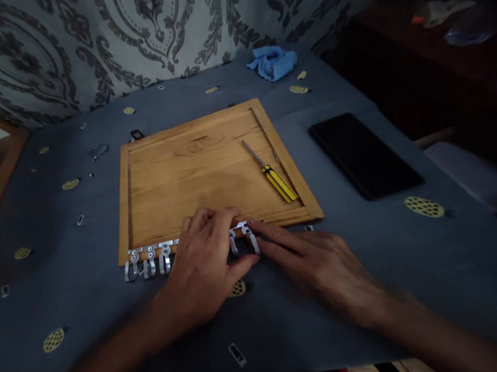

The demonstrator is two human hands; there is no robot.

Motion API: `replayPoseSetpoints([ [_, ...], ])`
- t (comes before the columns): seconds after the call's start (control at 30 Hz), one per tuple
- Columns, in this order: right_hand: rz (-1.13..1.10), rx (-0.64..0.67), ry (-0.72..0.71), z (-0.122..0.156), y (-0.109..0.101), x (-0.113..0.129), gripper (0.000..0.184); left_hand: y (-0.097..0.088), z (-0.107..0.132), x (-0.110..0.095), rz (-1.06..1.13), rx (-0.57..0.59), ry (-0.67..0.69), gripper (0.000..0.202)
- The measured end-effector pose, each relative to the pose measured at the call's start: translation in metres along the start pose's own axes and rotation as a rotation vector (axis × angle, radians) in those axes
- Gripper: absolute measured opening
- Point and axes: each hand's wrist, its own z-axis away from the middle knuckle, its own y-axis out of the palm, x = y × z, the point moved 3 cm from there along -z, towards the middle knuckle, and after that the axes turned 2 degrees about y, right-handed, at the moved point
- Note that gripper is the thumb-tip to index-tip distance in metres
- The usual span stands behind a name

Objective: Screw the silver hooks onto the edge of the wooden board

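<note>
A metal hook rail (150, 248) with several curved silver hooks lies along the near edge of a framed wooden board (191, 163). Its hooks hang over that edge toward me. My left hand (205, 254) covers the rail's middle, its fingers bent over the top and its thumb reaching to the hooks at the right end. From the right, my right hand (319, 262) holds the rail's end, with fingertips touching the last hook (253, 242). My right thumb is hidden. A screwdriver (279, 183) with a yellow and black handle lies on the board's right part.
A dark tablet-like slab (365, 153) lies right of the board. A crumpled blue cloth (273, 63) is at the back of the table, whose blue cover (80, 255) has pineapple prints. A small clear bag (97, 151) lies left. A patterned curtain (156, 28) hangs behind.
</note>
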Motion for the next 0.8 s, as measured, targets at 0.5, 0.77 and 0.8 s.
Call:
replayPoseSetpoints([
  [0.5, 0.013, -0.009, 0.006, 0.001, 0.002, -0.002, 0.044, -0.072, 0.026, 0.049, 0.003, -0.246, -0.181, 0.022],
  [0.77, 0.048, -0.115, -0.066, 0.003, 0.009, -0.009, 0.073, -0.095, 0.074, 0.15, -0.038, -0.473, -0.403, 0.022],
  [0.8, 0.066, -0.127, -0.086, 0.004, 0.011, -0.01, 0.074, -0.098, 0.078, 0.163, -0.058, -0.488, -0.425, 0.019],
])
